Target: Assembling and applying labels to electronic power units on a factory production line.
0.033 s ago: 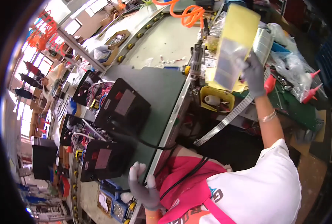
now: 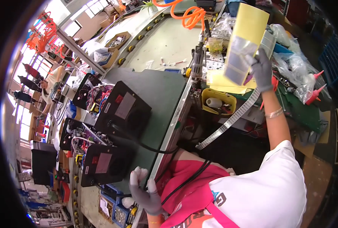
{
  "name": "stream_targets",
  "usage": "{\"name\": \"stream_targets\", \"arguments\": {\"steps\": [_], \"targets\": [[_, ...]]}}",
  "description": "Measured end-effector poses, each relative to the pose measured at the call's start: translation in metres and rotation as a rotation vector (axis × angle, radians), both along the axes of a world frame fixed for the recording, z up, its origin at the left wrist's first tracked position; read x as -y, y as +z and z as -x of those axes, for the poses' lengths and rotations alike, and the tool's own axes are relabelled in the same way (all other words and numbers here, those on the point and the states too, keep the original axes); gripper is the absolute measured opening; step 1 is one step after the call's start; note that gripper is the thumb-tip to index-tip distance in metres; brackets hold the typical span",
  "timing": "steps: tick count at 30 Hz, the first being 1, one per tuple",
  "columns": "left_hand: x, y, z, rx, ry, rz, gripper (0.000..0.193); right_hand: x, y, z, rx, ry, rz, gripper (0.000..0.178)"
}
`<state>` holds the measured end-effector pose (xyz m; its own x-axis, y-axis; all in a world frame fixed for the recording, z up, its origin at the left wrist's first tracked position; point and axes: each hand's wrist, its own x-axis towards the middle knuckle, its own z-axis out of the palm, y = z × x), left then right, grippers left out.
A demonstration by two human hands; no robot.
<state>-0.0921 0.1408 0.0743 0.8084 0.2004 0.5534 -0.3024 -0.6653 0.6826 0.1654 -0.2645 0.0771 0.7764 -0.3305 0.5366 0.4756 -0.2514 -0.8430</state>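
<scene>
A yellow sheet (image 2: 248,28) with silver-grey rectangular labels on its lower part is held up by my right hand (image 2: 262,71), which wears a grey glove. The fingers close on the sheet's right edge, above the right bench. My left hand (image 2: 146,193), in a grey glove with pale fingertips, is raised at the workbench's near edge. Its fingers are curved and apart, with nothing visible between them. Beyond it stand two black-panelled electrical units (image 2: 123,107) with red switches, exposed wiring and black cables. The nearer unit (image 2: 104,164) is closest to my left hand.
A yellow bin (image 2: 219,102) holds a white bottle, below more yellow sheets (image 2: 229,81). A strip of pale labels (image 2: 229,125) hangs off the right bench. Clear plastic bags (image 2: 294,62) and red-nozzled bottles (image 2: 315,93) lie at right. Orange coiled hose (image 2: 193,17) hangs ahead.
The yellow sheet has shifted slightly right and tilted, and its labels show more sharply. My right hand moves with it. My left hand stays almost in place.
</scene>
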Motion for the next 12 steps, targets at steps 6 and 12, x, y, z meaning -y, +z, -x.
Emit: {"name": "stream_targets", "arguments": {"steps": [6,12], "targets": [[0.010,-0.003,-0.009,-0.044,-0.032,0.076,0.046,0.227,-0.047,-0.074,-0.418,-0.554,0.192,0.054],[-0.003,0.001,0.007,0.022,0.066,-0.100,0.046,0.192,-0.040,-0.112,-0.348,-0.786,0.596,0.071]]}}
